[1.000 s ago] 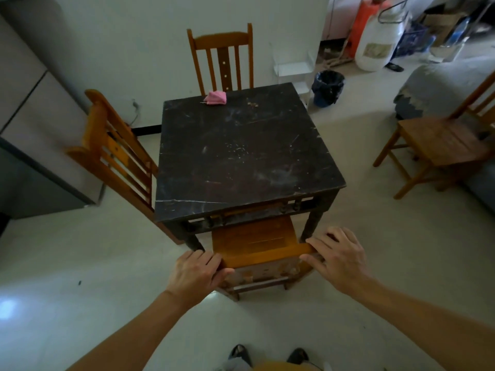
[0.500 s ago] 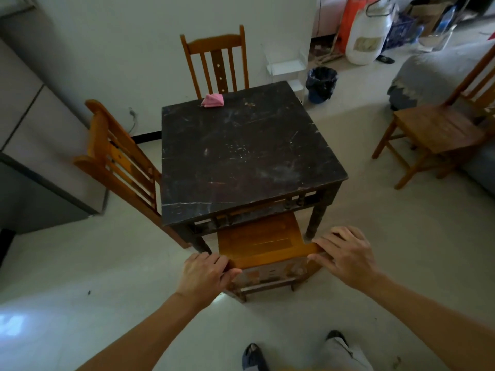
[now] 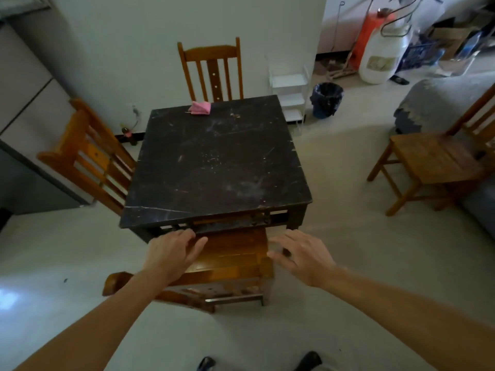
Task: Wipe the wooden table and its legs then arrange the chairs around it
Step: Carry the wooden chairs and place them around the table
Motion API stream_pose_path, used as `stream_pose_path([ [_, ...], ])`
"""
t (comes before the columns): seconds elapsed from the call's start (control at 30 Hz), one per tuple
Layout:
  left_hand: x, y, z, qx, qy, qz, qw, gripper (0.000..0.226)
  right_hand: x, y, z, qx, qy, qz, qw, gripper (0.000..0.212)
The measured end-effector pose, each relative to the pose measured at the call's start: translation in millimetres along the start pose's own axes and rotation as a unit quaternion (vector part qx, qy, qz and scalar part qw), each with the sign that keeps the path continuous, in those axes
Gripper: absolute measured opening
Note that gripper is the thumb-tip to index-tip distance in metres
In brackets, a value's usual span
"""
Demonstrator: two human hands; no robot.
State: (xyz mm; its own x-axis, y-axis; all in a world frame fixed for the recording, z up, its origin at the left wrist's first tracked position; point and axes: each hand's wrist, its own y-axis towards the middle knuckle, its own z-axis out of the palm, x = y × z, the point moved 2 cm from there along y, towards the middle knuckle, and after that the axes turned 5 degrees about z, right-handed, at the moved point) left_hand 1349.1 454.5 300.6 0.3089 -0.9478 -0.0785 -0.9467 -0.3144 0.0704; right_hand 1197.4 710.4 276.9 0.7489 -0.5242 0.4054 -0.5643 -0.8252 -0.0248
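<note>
The dark wooden table (image 3: 219, 162) stands in the middle, its top scratched and dusty. A pink cloth (image 3: 200, 107) lies at its far edge. A near chair (image 3: 230, 263) is pushed partly under the table's front side, its back toward me. My left hand (image 3: 171, 253) hovers over the chair's seat with fingers spread. My right hand (image 3: 300, 255) is open beside the chair's right corner, holding nothing. A far chair (image 3: 211, 70) stands behind the table and a left chair (image 3: 88, 159) leans at its left side.
A fourth wooden chair (image 3: 434, 162) stands apart at the right, by a grey covered sofa (image 3: 442, 103). A blue bin (image 3: 325, 100) and a white rack (image 3: 289, 95) sit behind the table. A grey cabinet (image 3: 24, 129) lines the left wall. My shoes (image 3: 308, 360) show below.
Both hands have let go of the near chair's back and moved forward over its seat, fingers now spread. The chair's backrest now shows in full under my arms.
</note>
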Motion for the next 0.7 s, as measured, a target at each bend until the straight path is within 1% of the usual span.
stream_pose_path([
  [0.07, -43, 35, 2, 0.001, 0.001, 0.009, 1.000, 0.044, -33, -2, -21, 0.002, -0.020, 0.005, 1.000, 0.048],
  [0.13, -90, 75, 1, 0.003, -0.003, 0.031, 1.000, 0.036, -68, -8, -48, 0.006, -0.044, 0.028, 0.999, 0.047],
  [0.27, -176, 156, 1, 0.020, -0.024, 0.097, 0.995, 0.034, -155, -21, -100, -0.007, -0.070, 0.101, 0.992, 0.039],
  [0.4, -252, 227, 13, 0.045, -0.037, 0.166, 0.984, 0.039, -255, -37, -130, -0.046, -0.076, 0.185, 0.979, 0.042],
  [0.5, -308, 282, 34, 0.034, -0.010, 0.194, 0.980, 0.044, -325, -50, -157, -0.065, -0.090, 0.230, 0.967, 0.041],
  [0.6, -369, 348, 59, 0.031, -0.014, 0.218, 0.975, 0.046, -404, -62, -184, -0.063, -0.112, 0.270, 0.954, 0.041],
  [0.7, -437, 418, 77, 0.053, -0.025, 0.248, 0.967, 0.050, -488, -73, -215, -0.082, -0.113, 0.321, 0.937, 0.039],
])
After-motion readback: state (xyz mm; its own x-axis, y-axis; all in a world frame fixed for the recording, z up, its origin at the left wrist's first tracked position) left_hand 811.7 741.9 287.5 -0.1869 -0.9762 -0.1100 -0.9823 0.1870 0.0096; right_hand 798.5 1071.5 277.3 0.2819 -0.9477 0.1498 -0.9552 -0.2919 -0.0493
